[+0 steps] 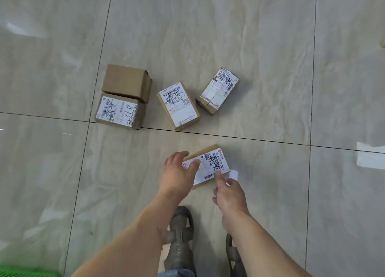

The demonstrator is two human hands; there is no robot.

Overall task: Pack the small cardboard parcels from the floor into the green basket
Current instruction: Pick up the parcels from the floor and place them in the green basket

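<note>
A small cardboard parcel (210, 164) with a white shipping label is held between both hands above the tiled floor. My left hand (179, 175) grips its left end, thumb on the label. My right hand (228, 191) grips its near right corner. Several more parcels lie on the floor beyond: a plain brown one (127, 81), a labelled one (119, 111) touching it in front, one in the middle (178, 104), and one to the right (218, 90). A corner of the green basket (27, 272) shows at the bottom left edge.
The floor (260, 47) is glossy beige tile with dark grout lines. My two feet in grey sandals (180, 239) stand directly below the hands. Bright reflections mark the tiles at the right and left.
</note>
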